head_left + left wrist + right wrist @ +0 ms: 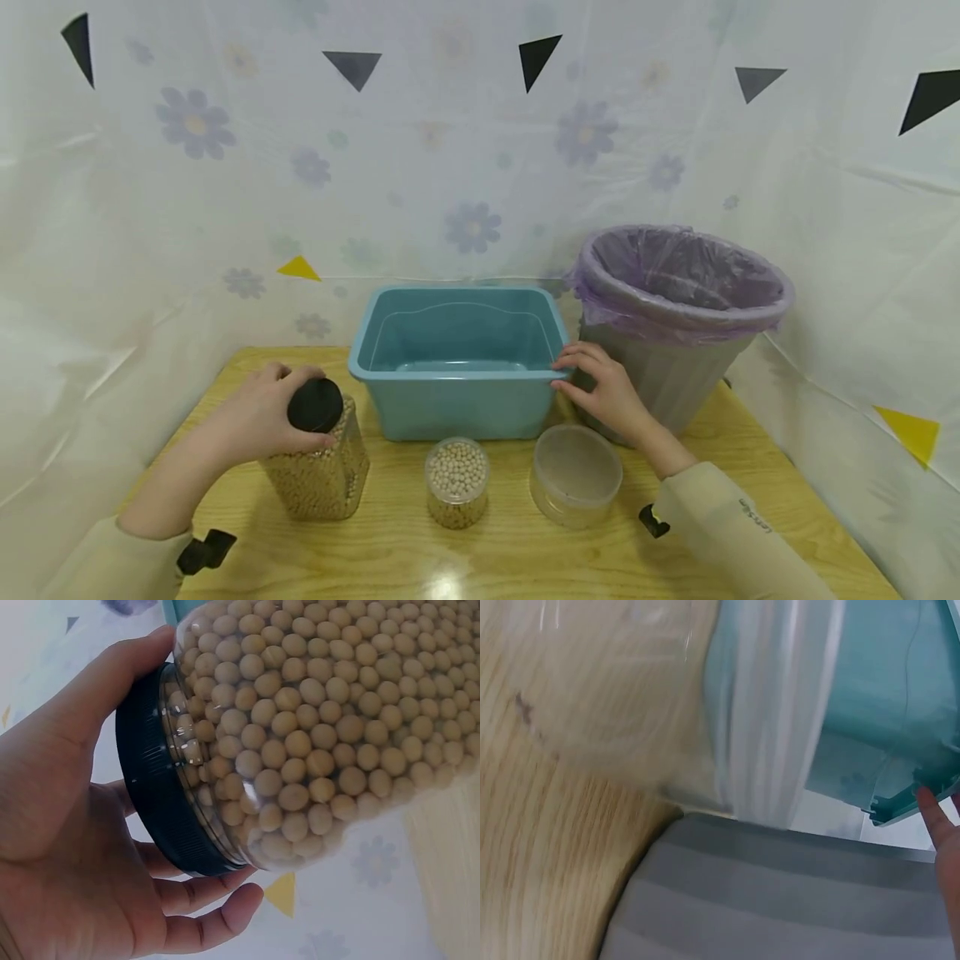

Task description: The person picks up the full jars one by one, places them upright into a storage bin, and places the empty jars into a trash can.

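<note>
My left hand grips the black lid of a clear jar packed with round beige beans, probably soybeans. In the left wrist view the thumb and fingers spread around the lid, and the lid sits on the jar. At the blue plastic tub, my right hand holds the right front corner of the rim, fingers on top and thumb below. Part of that grip is out of sight in the right wrist view, where a finger touches the tub's rim.
A small clear container of beans stands in front of the tub. Right of it sits a clear round container with a translucent lid. A grey bin with a purple liner stands behind my right hand. Everything rests on a wooden table.
</note>
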`<control>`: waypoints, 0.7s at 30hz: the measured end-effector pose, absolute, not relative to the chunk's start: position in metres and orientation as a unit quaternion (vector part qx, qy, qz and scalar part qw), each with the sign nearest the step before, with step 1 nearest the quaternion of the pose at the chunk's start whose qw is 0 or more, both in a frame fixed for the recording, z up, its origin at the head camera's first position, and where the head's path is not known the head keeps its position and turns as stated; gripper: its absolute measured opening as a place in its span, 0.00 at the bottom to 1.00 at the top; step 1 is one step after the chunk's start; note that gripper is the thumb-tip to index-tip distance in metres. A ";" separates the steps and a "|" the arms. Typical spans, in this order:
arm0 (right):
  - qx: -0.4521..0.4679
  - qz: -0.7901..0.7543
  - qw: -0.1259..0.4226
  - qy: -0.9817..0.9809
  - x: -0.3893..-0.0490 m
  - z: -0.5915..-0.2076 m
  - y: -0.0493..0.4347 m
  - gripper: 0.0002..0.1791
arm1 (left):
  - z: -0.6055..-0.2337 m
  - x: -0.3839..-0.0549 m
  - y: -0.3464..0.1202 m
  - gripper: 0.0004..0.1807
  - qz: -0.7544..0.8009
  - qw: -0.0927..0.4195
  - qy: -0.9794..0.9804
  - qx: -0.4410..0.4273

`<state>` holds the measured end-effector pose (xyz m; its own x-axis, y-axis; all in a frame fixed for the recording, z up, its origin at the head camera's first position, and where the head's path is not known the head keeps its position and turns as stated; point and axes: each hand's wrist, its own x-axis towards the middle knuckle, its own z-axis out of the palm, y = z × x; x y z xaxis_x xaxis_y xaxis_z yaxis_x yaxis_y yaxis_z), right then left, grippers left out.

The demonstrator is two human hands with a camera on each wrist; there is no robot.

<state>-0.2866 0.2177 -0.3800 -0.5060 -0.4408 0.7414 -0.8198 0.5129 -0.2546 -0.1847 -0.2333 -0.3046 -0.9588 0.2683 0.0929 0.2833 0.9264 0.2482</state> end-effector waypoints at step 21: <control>0.367 0.330 0.297 -0.818 -0.286 -0.380 0.214 0.15 | -0.297 -0.191 -0.234 0.51 -0.186 0.033 -0.975 -0.115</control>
<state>-0.2856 0.2141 -0.3804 -0.5542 -0.4035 0.7280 -0.7956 0.5140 -0.3207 -0.1905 -0.2342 -0.2967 -0.9714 0.2114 0.1078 0.2362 0.9041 0.3560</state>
